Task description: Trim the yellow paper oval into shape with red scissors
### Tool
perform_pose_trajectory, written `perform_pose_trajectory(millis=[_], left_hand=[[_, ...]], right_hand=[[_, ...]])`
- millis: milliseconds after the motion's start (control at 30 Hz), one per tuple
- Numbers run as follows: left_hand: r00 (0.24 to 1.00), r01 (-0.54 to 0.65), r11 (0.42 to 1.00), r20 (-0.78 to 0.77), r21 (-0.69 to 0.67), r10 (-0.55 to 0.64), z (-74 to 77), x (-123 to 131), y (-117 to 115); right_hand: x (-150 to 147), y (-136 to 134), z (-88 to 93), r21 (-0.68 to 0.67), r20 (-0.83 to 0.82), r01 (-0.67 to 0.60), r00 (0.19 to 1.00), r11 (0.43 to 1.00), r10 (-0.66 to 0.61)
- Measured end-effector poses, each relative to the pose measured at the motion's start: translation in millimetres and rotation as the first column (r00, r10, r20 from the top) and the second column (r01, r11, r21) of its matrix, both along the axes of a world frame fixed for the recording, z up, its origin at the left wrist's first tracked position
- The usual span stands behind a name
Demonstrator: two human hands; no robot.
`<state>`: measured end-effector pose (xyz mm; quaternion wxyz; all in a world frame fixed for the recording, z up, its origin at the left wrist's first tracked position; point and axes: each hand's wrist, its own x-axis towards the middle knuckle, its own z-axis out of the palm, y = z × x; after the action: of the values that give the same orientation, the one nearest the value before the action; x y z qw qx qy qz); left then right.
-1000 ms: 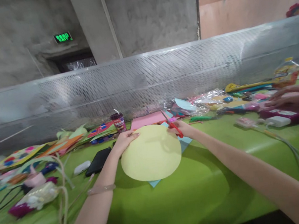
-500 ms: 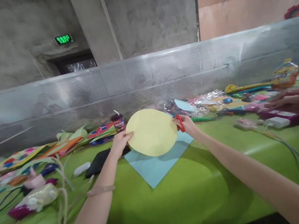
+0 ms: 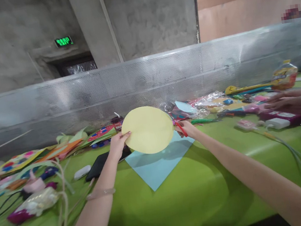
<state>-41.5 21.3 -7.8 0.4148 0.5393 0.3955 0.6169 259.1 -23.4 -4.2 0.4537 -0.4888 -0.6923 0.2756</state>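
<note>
My left hand [image 3: 118, 144] pinches the left edge of a round pale yellow paper [image 3: 148, 130], thumb on the near face. At the paper's right edge, my right hand [image 3: 187, 129] is closed on red-handled scissors [image 3: 181, 128]; their blades are mostly hidden behind or beside the paper, and I cannot tell whether they touch it. The yellow paper is held up above a light blue sheet [image 3: 153, 173], which lies on the green tabletop with one corner toward me.
A black phone [image 3: 97, 166] and white case [image 3: 82, 172] lie left of the blue sheet. Colourful craft pieces [image 3: 27, 158] and cables crowd the left. At right are a juice bottle [image 3: 284, 74], a purple box [image 3: 283, 117] and another person's hands [image 3: 290, 99]. A perforated metal panel [image 3: 140, 80] stands behind.
The yellow paper and my left hand have shifted slightly left and up. My right hand has stayed close to its place, with the scissors tilted more to the side.
</note>
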Motion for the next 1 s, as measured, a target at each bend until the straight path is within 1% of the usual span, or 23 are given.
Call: perform_pose_trajectory(millis=[300, 567, 1000], left_hand=[[1.0, -0.012, 1.0, 0.024, -0.005, 0.012, 0.8, -0.7, -0.1], [1.0, -0.012, 1.0, 0.029, -0.016, 0.012, 3.1, -0.2, -2.9], [0.999, -0.033, 0.999, 0.039, -0.034, 0.035, 6.1, 1.1, -6.7]], right_hand=[[5.9, 4.4, -1.5, -0.033, 0.028, -0.033, 0.999, 0.999, 0.034], [5.2, 6.0, -4.1, -0.037, 0.018, -0.066, 0.998, 0.997, 0.066], [5.5, 4.1, -3.6, -0.034, 0.023, -0.043, 0.999, 0.998, 0.044]])
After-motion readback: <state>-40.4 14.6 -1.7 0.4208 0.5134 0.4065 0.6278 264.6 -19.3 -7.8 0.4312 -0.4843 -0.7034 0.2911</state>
